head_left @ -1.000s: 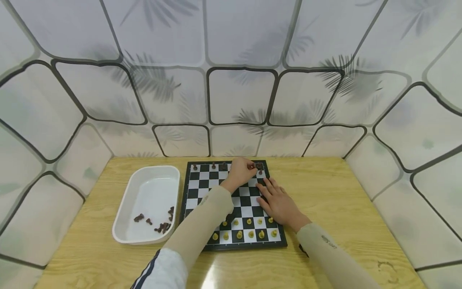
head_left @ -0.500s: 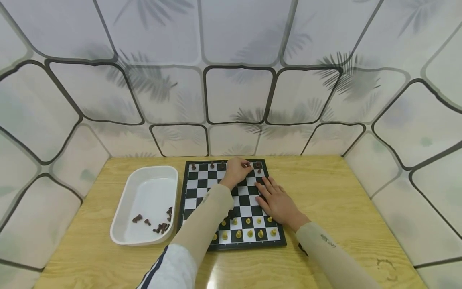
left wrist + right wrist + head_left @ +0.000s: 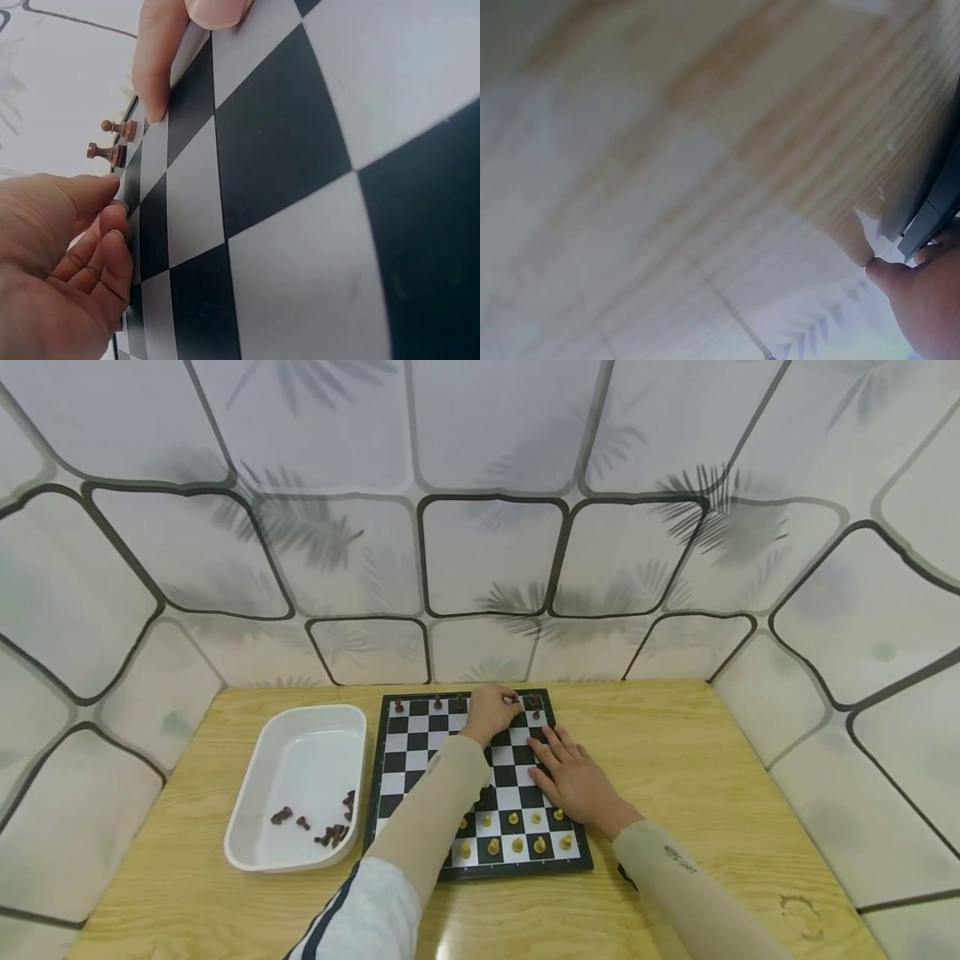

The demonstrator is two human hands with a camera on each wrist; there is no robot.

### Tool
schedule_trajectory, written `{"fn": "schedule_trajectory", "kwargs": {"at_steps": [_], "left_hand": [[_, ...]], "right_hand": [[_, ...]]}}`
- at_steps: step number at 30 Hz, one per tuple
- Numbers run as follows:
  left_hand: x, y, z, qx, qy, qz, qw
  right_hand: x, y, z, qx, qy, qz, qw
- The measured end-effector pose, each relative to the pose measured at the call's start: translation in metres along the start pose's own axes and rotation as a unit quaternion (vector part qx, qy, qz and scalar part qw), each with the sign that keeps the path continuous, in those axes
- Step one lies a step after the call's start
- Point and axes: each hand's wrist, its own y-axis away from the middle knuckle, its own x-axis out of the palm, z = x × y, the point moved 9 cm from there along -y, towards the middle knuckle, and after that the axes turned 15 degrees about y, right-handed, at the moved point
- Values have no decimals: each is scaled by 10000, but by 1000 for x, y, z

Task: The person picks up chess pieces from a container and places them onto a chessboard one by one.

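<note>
My left hand (image 3: 491, 712) reaches to the far edge of a black-and-white chessboard (image 3: 420, 741). Thumb and fingers pinch a small dark brown chess piece (image 3: 514, 698) low over the back row; its shape is mostly hidden by the fingers. Just right of them stands a brown rook (image 3: 533, 701), with a brown pawn (image 3: 536, 715) in front of it. Both the rook (image 3: 106, 154) and the pawn (image 3: 120, 130) show beyond the thumb in the left wrist view. My right hand (image 3: 581, 781) lies with spread fingers over the board's right edge.
Left of the board, a white tray (image 3: 258, 777) holds several loose brown pieces (image 3: 331, 835). Yellow pieces (image 3: 517, 844) stand in two rows along the near side, partly behind my left arm. More brown pieces (image 3: 438, 702) stand along the back row. A patterned wall closes off the table's far side.
My left hand has shifted slightly left, away from the rook, still pinching the piece. My right hand stays in place on the board. The whole view drifts a little.
</note>
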Motion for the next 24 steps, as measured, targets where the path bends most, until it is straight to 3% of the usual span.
{"fn": "schedule_trajectory", "kwargs": {"at_steps": [10,24], "left_hand": [[2,0,4,-241,35,60,9997],[1,-3,3,-218,-175,38,9996]], "right_hand": [[3,0,0,-6,-6,54,10000],[-1,1,0,-17,-20,-16,10000]]}}
